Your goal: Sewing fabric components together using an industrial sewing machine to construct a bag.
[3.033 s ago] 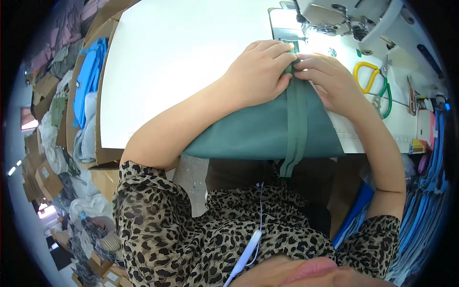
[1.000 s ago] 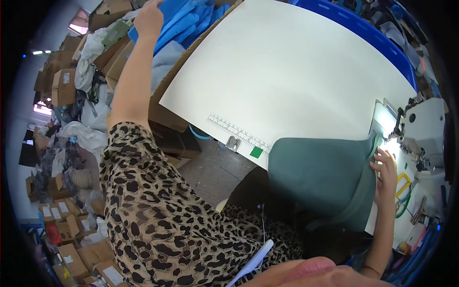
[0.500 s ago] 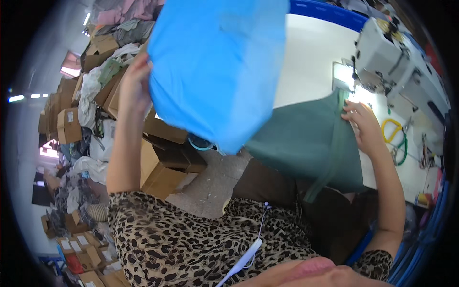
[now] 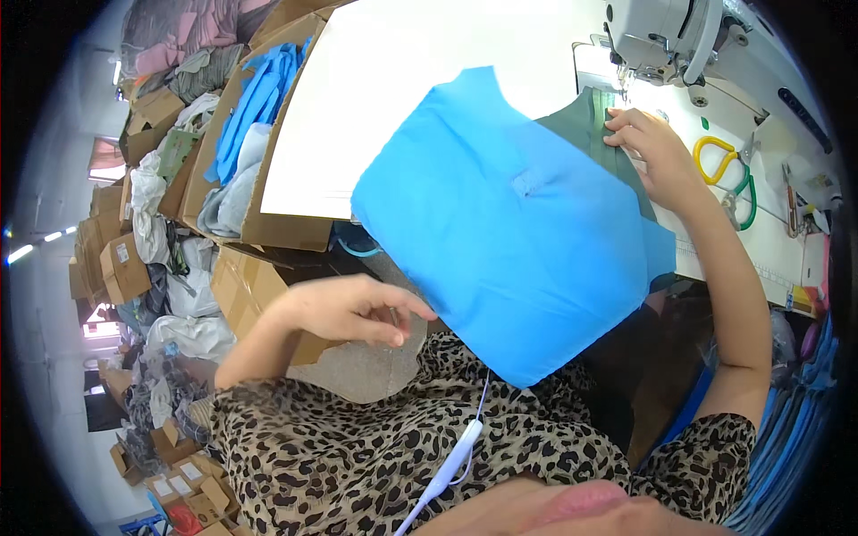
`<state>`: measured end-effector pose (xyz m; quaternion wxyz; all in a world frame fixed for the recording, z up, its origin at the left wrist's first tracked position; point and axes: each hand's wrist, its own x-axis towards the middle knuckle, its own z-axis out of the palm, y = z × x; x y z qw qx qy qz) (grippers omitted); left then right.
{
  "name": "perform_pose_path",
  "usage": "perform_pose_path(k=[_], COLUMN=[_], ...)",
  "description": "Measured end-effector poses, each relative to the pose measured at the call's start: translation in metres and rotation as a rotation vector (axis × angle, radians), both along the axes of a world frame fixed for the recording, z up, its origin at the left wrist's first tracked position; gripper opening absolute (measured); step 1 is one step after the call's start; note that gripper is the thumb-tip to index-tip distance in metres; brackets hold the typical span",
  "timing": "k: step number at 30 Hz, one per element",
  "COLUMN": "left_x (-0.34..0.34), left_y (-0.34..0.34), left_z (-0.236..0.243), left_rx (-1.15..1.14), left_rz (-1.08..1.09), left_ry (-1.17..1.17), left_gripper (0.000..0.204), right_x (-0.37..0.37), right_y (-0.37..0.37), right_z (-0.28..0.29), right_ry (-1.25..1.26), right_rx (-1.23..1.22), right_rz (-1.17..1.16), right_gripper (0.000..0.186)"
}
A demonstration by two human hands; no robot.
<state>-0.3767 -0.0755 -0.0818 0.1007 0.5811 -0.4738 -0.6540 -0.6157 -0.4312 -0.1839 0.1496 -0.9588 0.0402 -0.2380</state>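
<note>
A bright blue fabric piece (image 4: 527, 241) hangs slantwise over the table's front edge and my lap, covering most of a dark green fabric piece (image 4: 581, 121). My left hand (image 4: 357, 311) is beside the blue piece's left edge. Its fingers are loosely bent and apart, and the index fingertip is at the edge or just touching it. With bent fingers my right hand (image 4: 657, 161) holds the green piece's right edge, by a lighter green strip (image 4: 604, 109). That edge lies just in front of the needle area of a white sewing machine (image 4: 679, 45).
Yellow-and-green-handled scissors (image 4: 749, 183) lie on the white table (image 4: 393, 89), right of my right hand, with small tools (image 4: 790, 198) beyond. At left stands a cardboard box (image 4: 295, 230) of blue and grey fabric. More boxes and bags are piled behind it.
The blue fabric has come down and right, over the green piece. My left hand has let go of it and dropped toward my lap. My right hand stays on the green piece.
</note>
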Motion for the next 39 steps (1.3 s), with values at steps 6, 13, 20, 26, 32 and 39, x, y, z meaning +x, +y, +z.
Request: perform_pose_path(k=[6,13,20,26,32,39], left_x=[0.045,0.064,0.072,-0.001,-0.033,-0.029], left_y=[-0.115,-0.227,-0.23,-0.251,-0.262,-0.258], left_z=[-0.015,-0.045,-0.069,-0.064,-0.085,-0.092], left_rx=[-0.805,-0.414,-0.853,-0.818,-1.232,-1.254], left_rz=[0.264,0.127,0.403,0.457,0.268,-0.111], left_ry=[-0.82,-1.193,-0.751,-0.417,-0.812,-0.775], left_gripper=[0.042,0.042,0.026,0.033,0.023,0.021], right_x=[-0.001,0.0,0.001,0.002,0.005,0.005], right_y=[-0.002,0.003,0.0,-0.001,0.002,0.0], right_z=[-0.005,-0.005,-0.002,-0.001,-0.002,-0.002], right_ry=[0.014,0.01,-0.051,-0.061,-0.079,-0.082], right_rx=[0.033,0.06,0.011,-0.018,-0.03,-0.007], right_rz=[-0.005,-0.006,0.034,0.031,0.016,0.067], right_gripper=[0.018,0.017,0.017,0.018,0.021,0.023])
